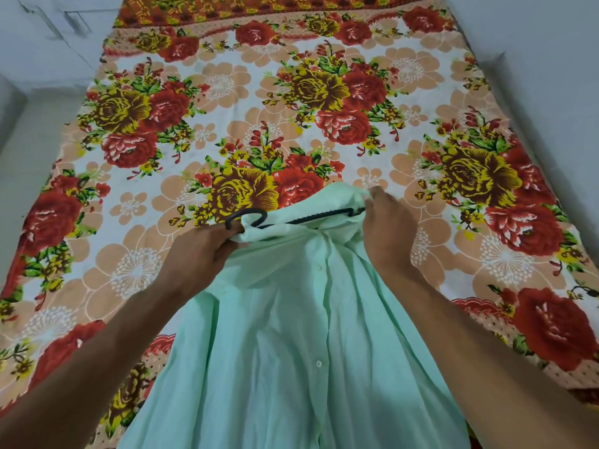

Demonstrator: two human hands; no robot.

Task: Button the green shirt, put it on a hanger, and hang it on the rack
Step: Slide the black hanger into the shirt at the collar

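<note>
Buttoning looks complete on green shirt, held over bed. Hanger half seated (hook exposed). Left hand grips collar, right hand pinches shoulder fabric. Racking outstanding.

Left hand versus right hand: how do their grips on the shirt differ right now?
The left hand grips the green shirt's bunched collar beside the hook of the hanger; the right hand pinches its shoulder fabric at the end of the hanger's arm. The left hand sits nearer the camera, the right hand farther up the bed. Both hold the shirt, backs of the hands up.
</note>
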